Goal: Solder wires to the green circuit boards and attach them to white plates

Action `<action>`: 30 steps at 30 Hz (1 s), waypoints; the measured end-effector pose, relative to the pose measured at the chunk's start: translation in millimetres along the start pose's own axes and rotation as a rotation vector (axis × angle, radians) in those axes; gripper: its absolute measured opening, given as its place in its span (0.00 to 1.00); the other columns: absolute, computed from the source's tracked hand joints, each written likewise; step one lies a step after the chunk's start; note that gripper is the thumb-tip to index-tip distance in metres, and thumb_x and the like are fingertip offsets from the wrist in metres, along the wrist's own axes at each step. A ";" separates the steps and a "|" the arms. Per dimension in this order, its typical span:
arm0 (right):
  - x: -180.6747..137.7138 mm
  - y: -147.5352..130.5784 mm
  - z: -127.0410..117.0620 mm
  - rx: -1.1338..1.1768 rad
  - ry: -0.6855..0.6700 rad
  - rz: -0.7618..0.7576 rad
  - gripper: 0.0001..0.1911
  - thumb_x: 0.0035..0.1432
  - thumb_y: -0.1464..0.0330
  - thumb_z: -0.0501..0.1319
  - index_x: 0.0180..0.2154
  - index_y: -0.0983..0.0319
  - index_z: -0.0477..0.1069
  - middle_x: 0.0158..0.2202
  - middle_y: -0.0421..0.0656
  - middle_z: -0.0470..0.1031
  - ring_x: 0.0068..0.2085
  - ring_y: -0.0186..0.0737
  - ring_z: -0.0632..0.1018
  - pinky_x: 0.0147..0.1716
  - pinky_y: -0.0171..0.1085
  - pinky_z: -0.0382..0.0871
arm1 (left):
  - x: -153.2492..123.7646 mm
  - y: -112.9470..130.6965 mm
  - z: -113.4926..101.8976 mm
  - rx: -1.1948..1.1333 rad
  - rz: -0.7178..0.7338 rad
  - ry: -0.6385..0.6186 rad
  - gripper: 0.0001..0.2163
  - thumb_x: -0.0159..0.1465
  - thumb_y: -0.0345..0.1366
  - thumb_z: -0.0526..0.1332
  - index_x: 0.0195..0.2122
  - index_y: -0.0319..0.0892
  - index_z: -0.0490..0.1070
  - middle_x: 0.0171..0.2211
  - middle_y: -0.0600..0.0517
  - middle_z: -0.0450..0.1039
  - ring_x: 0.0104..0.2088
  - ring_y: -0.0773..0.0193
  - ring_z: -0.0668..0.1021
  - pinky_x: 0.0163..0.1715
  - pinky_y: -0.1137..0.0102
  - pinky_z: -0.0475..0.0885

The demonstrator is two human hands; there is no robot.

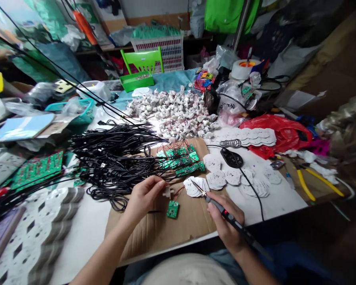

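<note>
The white part [167, 192] pinched in the fingertips of the left hand [144, 194] was too small to identify, and the fingers hid its left side. A thin red wire led off it. The right hand [225, 223] was clenched round the iron [236, 225], pen fashion. The iron's rear end was lost against the dark below the tabletop [86, 231] edge. Whether its tip touched anything could not be made out.

The iron's long axis ran from lower right to upper left. The tip pointed up and left, just right of the white part and over the near edge of a stack of discs [216, 179]. A small green board [172, 209] lay flat on the cardboard [178, 235], just below the white part and between the two hands.

A heap of black wires [115, 158] sprawled behind and left of the left hand, close against its fingers. Beyond the hands lay a pile of green boards [180, 158] (partly under red leads). A black cord [253, 194] crossed the discs towards the near edge, right of the right hand. Yellow pliers [304, 184] lay well apart at the right.
</note>
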State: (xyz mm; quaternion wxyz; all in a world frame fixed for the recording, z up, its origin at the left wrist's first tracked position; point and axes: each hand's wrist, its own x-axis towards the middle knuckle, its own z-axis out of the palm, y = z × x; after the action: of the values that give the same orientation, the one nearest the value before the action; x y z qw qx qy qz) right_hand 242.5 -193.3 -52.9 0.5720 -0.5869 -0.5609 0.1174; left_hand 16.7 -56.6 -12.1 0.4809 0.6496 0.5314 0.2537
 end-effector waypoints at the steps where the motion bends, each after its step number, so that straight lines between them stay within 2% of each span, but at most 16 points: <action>1: -0.1 -0.1 -0.1 0.002 -0.001 -0.002 0.13 0.64 0.73 0.60 0.49 0.61 0.77 0.35 0.44 0.82 0.33 0.39 0.82 0.33 0.37 0.78 | -0.7 -2.6 5.3 -0.035 -0.015 0.012 0.17 0.60 0.53 0.65 0.32 0.42 0.78 0.31 0.49 0.81 0.33 0.60 0.80 0.35 0.70 0.74; 5: -1.4 -1.3 0.9 -0.007 0.025 0.003 0.12 0.65 0.73 0.60 0.48 0.61 0.77 0.35 0.44 0.81 0.32 0.39 0.82 0.33 0.37 0.78 | 2.2 -1.5 18.4 -0.162 -0.055 0.088 0.16 0.54 0.49 0.70 0.32 0.41 0.77 0.31 0.49 0.81 0.32 0.61 0.80 0.33 0.70 0.73; 11: -2.4 -0.6 2.4 0.003 0.037 0.003 0.13 0.66 0.73 0.59 0.50 0.61 0.76 0.36 0.44 0.81 0.32 0.38 0.82 0.34 0.37 0.78 | 4.9 8.3 22.8 -0.306 -0.056 0.123 0.15 0.51 0.47 0.73 0.32 0.41 0.79 0.33 0.48 0.83 0.35 0.60 0.81 0.37 0.70 0.75; 16: -0.8 -0.8 1.5 0.015 0.032 -0.005 0.13 0.65 0.74 0.59 0.49 0.61 0.77 0.36 0.44 0.81 0.33 0.38 0.82 0.34 0.37 0.78 | 4.9 13.7 22.4 -0.319 -0.096 0.170 0.18 0.47 0.47 0.76 0.35 0.41 0.84 0.36 0.46 0.84 0.37 0.56 0.82 0.38 0.67 0.77; 19: -1.1 -0.4 0.8 0.021 0.027 0.005 0.13 0.65 0.74 0.60 0.50 0.61 0.77 0.36 0.43 0.81 0.33 0.38 0.82 0.34 0.36 0.78 | 2.7 20.0 17.6 -0.299 -0.093 0.175 0.18 0.48 0.46 0.76 0.37 0.41 0.84 0.38 0.46 0.84 0.38 0.55 0.82 0.39 0.66 0.77; 21: -1.7 0.1 0.6 0.025 0.019 0.012 0.14 0.65 0.74 0.60 0.50 0.60 0.76 0.37 0.43 0.81 0.33 0.38 0.82 0.34 0.36 0.77 | 1.3 23.3 12.8 -0.280 -0.068 0.169 0.18 0.51 0.46 0.74 0.38 0.41 0.84 0.35 0.47 0.84 0.36 0.57 0.82 0.38 0.67 0.77; 25: -2.0 0.4 1.1 0.023 0.023 0.003 0.14 0.65 0.75 0.60 0.50 0.60 0.76 0.38 0.43 0.82 0.35 0.38 0.82 0.35 0.36 0.77 | -0.7 21.5 9.5 -0.071 -0.023 0.116 0.15 0.57 0.47 0.70 0.36 0.41 0.82 0.25 0.51 0.79 0.27 0.62 0.78 0.29 0.70 0.71; 27: -1.7 0.1 1.2 0.024 0.031 -0.004 0.14 0.65 0.75 0.60 0.50 0.60 0.77 0.38 0.44 0.82 0.37 0.39 0.82 0.37 0.36 0.77 | -2.5 17.1 14.6 0.146 0.015 0.073 0.12 0.60 0.45 0.66 0.34 0.41 0.81 0.25 0.51 0.78 0.26 0.62 0.77 0.27 0.70 0.68; 30: -1.2 -0.3 0.7 0.029 0.027 -0.001 0.14 0.65 0.75 0.60 0.50 0.61 0.77 0.38 0.43 0.82 0.36 0.38 0.82 0.36 0.36 0.77 | -7.1 10.7 28.4 0.473 0.118 0.029 0.10 0.64 0.40 0.62 0.32 0.42 0.80 0.30 0.50 0.77 0.31 0.61 0.77 0.32 0.68 0.66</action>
State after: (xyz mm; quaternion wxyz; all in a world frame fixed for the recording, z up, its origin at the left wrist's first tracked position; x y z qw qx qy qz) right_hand 241.5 -193.9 -53.4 0.5879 -0.5797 -0.5518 0.1172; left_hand 43.2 -73.1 -12.8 0.2919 0.7704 0.5439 0.1594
